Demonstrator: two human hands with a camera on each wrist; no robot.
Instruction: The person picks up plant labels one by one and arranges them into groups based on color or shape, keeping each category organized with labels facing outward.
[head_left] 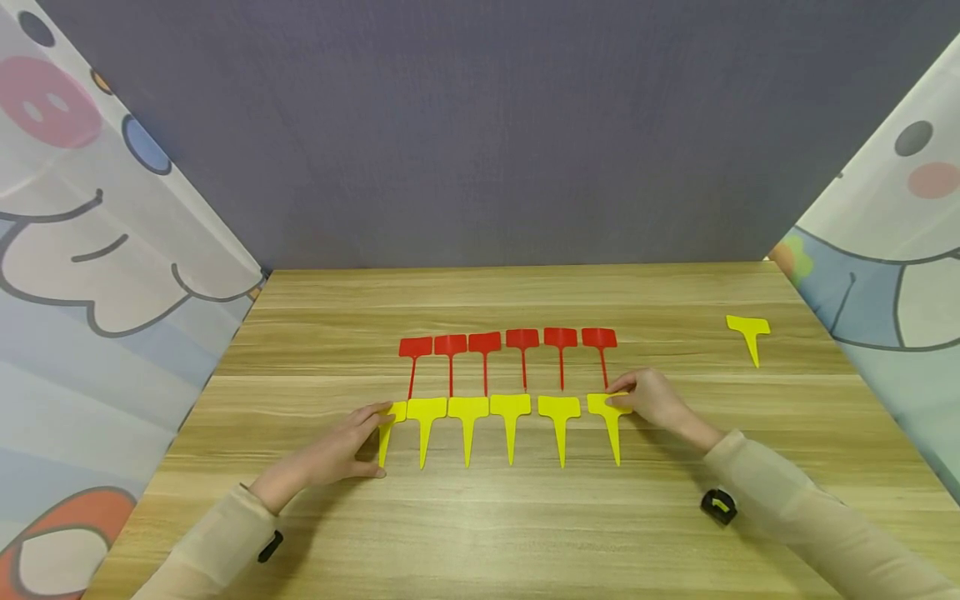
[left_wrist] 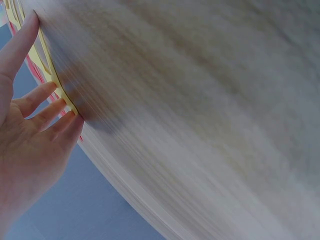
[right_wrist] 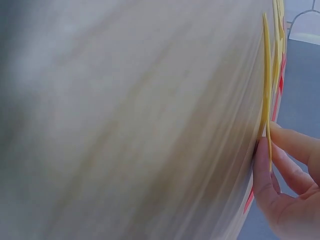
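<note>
Several yellow T-shaped plant labels [head_left: 468, 407] lie side by side on the table, stakes toward the person. Just beyond them is a row of red plant labels [head_left: 522, 338] with thin stems. My left hand [head_left: 337, 450] rests its fingertips on the head of the leftmost yellow label [head_left: 385, 435], partly covering it; the left wrist view has the fingers stretched along its edge and the thumb [left_wrist: 22, 47] spread apart. At the row's other end, my right hand [head_left: 654, 398] pinches the rightmost yellow label [head_left: 613, 429] by its head, between thumb and fingers in the right wrist view.
Apart from the rows, another yellow label [head_left: 747, 329] lies at the far right of the wooden table [head_left: 480, 533]. A dark grey panel [head_left: 480, 133] stands behind the table, and printed cartoon curtains [head_left: 120, 275] hang at both sides.
</note>
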